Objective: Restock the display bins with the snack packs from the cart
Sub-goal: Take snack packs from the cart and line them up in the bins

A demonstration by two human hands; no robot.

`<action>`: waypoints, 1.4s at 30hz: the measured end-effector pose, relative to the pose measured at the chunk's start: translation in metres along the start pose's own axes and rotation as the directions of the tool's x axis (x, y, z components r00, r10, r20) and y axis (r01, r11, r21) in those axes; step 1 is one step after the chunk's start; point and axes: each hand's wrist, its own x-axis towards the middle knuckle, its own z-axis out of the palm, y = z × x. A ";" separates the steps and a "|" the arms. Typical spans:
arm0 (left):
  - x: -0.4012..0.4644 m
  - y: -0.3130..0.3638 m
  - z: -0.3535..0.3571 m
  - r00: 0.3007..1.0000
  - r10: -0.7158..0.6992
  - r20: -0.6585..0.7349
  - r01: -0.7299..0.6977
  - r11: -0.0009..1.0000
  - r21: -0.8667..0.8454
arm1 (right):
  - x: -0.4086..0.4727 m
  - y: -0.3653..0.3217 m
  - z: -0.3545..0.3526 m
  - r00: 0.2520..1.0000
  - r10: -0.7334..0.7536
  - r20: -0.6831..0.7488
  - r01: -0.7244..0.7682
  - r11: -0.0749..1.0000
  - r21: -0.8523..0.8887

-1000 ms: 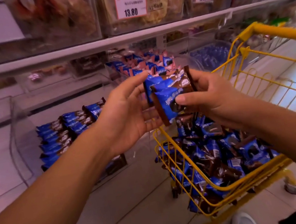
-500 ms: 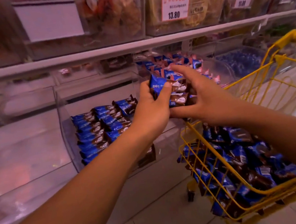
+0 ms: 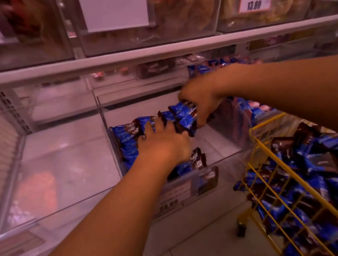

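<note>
Placing step: right hand [image 3: 200, 104] grips packs [image 3: 183, 115] over the bin [image 3: 224, 161] — left hand [image 3: 164, 144], fingers spread flat, steadies the row. Next — likely seat them, let go.

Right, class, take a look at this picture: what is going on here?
A person is restocking a clear display bin on a shop shelf. The right hand grips a bunch of blue snack packs over the bin, while the left hand rests on the rows of packs already inside. A yellow cart beside them holds many more packs.
</note>
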 end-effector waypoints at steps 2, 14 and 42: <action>0.007 -0.006 0.007 0.990 -0.035 0.137 0.018 0.991 0.129 | 0.023 -0.013 0.010 0.993 0.010 0.119 -0.005 0.999 -0.043; 0.023 -0.016 0.012 0.930 -0.075 0.361 -0.071 0.924 0.376 | 0.039 -0.023 0.066 0.980 0.088 0.179 -0.041 0.968 -0.248; 0.017 0.216 0.076 0.718 0.688 0.100 -0.683 0.671 0.289 | -0.215 0.121 0.207 0.815 0.411 0.409 -0.572 0.687 0.448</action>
